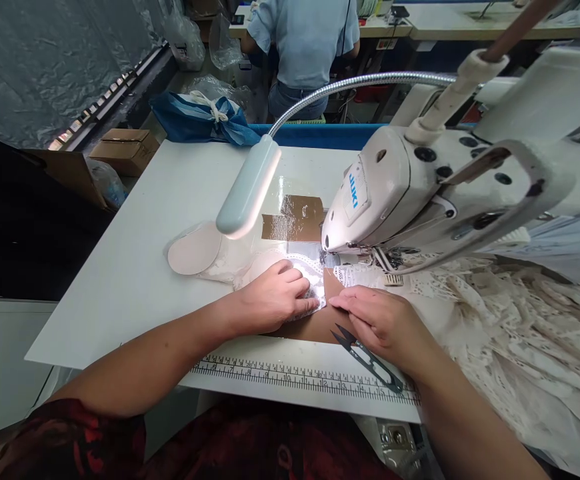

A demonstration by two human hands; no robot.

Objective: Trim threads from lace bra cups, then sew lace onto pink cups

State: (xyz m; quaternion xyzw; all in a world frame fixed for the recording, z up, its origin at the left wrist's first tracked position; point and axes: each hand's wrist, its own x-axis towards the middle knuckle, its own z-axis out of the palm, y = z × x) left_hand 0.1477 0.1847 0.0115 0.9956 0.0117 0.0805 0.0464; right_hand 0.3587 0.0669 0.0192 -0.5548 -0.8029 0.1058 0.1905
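Under the sewing machine's head, a white lace piece (315, 272) lies brightly lit beside the needle area. My left hand (277, 297) is closed with curled fingers on the left part of this lace, pressing it against the brown surface. My right hand (380, 320) is to the right of the lace edge, its thumb and fingertips pinched together; what is between them is too small to make out. Black thread snips (370, 363) lie just below my right hand, blades pointing up and left. The sewing machine (375, 193) stands directly beyond both hands.
A lamp (250, 190) on a bendable neck hangs over the table. Cream lace fabric (510, 333) is heaped at right. A pale oval pad (195, 252) lies at left. A printed ruler strip (290, 379) runs along the front edge. Another person (305, 47) sits beyond.
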